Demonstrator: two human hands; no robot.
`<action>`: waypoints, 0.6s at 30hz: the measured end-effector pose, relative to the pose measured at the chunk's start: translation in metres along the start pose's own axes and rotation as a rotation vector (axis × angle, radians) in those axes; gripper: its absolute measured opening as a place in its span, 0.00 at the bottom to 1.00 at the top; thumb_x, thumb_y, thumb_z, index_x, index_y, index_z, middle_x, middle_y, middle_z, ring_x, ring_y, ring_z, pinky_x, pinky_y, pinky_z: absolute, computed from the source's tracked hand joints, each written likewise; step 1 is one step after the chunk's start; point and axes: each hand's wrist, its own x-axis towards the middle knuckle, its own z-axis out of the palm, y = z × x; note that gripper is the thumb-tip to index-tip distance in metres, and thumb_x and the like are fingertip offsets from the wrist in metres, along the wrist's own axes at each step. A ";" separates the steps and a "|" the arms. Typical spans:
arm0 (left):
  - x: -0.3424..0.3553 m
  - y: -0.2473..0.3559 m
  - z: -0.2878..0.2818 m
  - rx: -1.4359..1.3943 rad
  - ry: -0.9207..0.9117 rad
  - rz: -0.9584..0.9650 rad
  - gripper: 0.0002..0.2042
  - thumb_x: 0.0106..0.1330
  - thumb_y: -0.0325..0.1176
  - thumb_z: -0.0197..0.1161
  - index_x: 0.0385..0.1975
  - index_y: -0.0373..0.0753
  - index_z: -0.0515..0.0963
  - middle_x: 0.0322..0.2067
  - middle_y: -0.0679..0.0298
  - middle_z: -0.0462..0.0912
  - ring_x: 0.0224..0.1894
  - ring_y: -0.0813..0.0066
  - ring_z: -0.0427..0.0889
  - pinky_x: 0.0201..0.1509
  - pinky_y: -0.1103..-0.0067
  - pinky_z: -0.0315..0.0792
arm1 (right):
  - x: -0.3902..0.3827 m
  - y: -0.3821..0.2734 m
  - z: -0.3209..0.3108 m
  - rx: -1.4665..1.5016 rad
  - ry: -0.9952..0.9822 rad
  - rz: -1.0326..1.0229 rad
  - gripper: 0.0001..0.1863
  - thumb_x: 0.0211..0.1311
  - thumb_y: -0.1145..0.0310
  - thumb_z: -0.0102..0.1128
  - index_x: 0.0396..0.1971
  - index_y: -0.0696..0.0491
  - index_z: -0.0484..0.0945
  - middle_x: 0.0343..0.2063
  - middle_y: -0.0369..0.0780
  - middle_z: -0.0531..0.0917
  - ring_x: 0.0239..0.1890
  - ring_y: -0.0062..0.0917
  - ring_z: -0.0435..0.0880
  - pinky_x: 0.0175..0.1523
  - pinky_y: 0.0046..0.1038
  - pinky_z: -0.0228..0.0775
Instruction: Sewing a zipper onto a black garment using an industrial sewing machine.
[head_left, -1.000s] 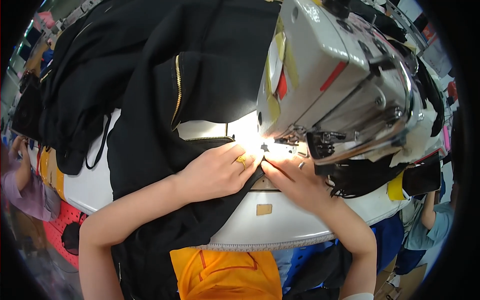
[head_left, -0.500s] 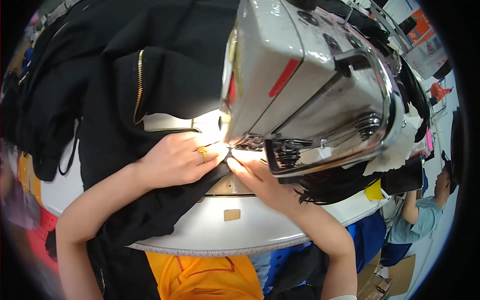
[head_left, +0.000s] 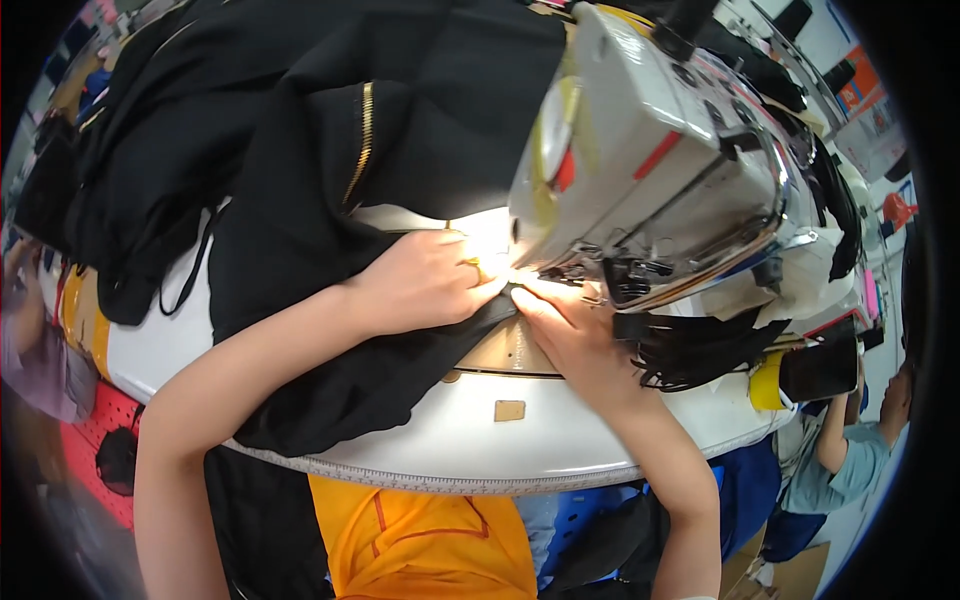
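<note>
A black garment (head_left: 270, 190) with a gold-toothed zipper (head_left: 364, 135) lies under the head of a grey-white sewing machine (head_left: 650, 170). Just left of the brightly lit needle area, my left hand (head_left: 425, 285), wearing a yellow ring, has its fingers bent and pressed together on the cloth. My right hand (head_left: 580, 340) sits on the other side of the needle, its thumb and fingertips meeting the garment's edge. Glare and the machine's lower parts hide some of its fingers. The fingertips of both hands are close together.
The white table (head_left: 450, 425) has a measuring tape (head_left: 480, 486) along its curved near edge and a small tan patch (head_left: 510, 410). Black strips (head_left: 705, 348) hang right of my right hand. A yellow roll (head_left: 767, 382) and a dark phone-like screen (head_left: 820, 372) are farther right, near another person (head_left: 840, 465).
The whole view has shifted, so the machine, garment and hands appear farther right and slightly higher. Both hands stay on the cloth beside the needle.
</note>
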 end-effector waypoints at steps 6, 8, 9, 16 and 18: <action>0.002 0.002 0.008 0.059 -0.027 -0.039 0.06 0.52 0.36 0.59 0.26 0.43 0.78 0.24 0.69 0.79 0.30 0.74 0.80 0.31 0.77 0.73 | 0.018 -0.019 -0.023 -0.112 0.024 -0.174 0.16 0.49 0.82 0.62 0.41 0.53 0.81 0.42 0.40 0.83 0.49 0.33 0.81 0.55 0.31 0.71; 0.002 0.001 -0.008 0.072 0.081 -0.049 0.04 0.49 0.34 0.59 0.19 0.43 0.77 0.20 0.68 0.79 0.26 0.73 0.80 0.26 0.77 0.72 | 0.021 -0.025 -0.023 -0.161 -0.020 -0.157 0.17 0.53 0.83 0.58 0.43 0.53 0.81 0.43 0.41 0.83 0.49 0.34 0.80 0.57 0.32 0.69; 0.001 -0.001 -0.011 0.046 0.062 -0.001 0.04 0.48 0.34 0.58 0.17 0.43 0.77 0.21 0.67 0.80 0.25 0.73 0.80 0.27 0.76 0.73 | 0.019 -0.020 -0.023 -0.152 -0.049 -0.137 0.17 0.55 0.82 0.56 0.45 0.53 0.80 0.44 0.42 0.82 0.50 0.35 0.79 0.58 0.33 0.68; 0.007 -0.006 0.047 0.091 0.084 -0.037 0.02 0.49 0.33 0.61 0.18 0.47 0.80 0.19 0.71 0.81 0.26 0.69 0.81 0.19 0.71 0.70 | 0.001 0.034 -0.004 -0.237 -0.117 -0.137 0.17 0.60 0.82 0.51 0.49 0.55 0.77 0.49 0.45 0.79 0.53 0.39 0.77 0.57 0.34 0.68; 0.005 -0.007 0.047 0.130 -0.004 -0.031 0.04 0.51 0.34 0.60 0.19 0.48 0.82 0.20 0.73 0.82 0.25 0.69 0.82 0.19 0.69 0.70 | 0.004 0.026 0.001 -0.253 -0.105 -0.130 0.16 0.63 0.80 0.51 0.50 0.54 0.76 0.49 0.45 0.80 0.52 0.34 0.78 0.57 0.31 0.68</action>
